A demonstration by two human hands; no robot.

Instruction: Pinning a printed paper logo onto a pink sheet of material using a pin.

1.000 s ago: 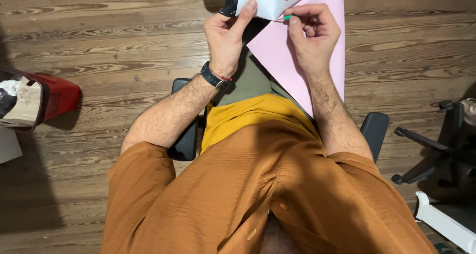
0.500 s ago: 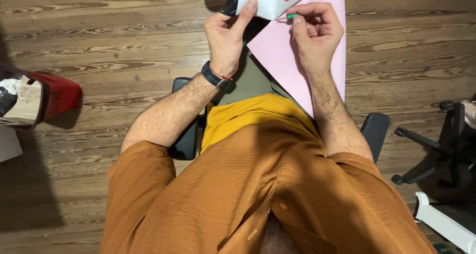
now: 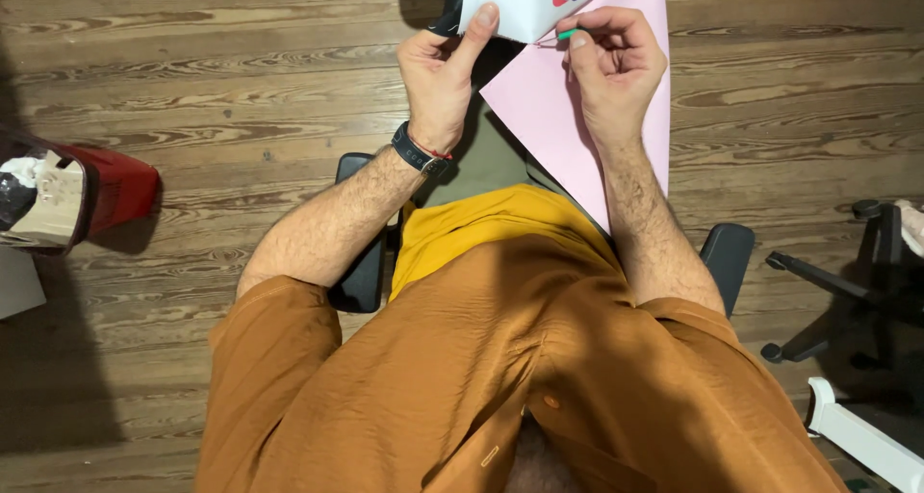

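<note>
Floor (image 3: 241, 79): brown wood planks with strong grain, filling the frame behind everything.
Chair (image 3: 364, 272): black armrests showing at centre, either side of the lap.
Bin (image 3: 106, 190): red, at the left edge, white and dark scraps inside.
Second chair (image 3: 847, 291): black base and legs at the right edge.
White bar (image 3: 861, 440): lower right corner.
Pink sheet (image 3: 549, 117): large, plain, pale pink, upper centre, running from the top edge down to the lap, under the card.
Card (image 3: 525, 2): white, small red and green print at its right edge, at the top centre, partly cut off by the frame.
Left hand (image 3: 438, 69): thumb pressed on the card's lower edge, pinching it.
Right hand (image 3: 616, 64): fingers curled, closed on a small green piece (image 3: 569, 35) at the card's right edge.
Watch (image 3: 416, 151): black band, left wrist.
</note>
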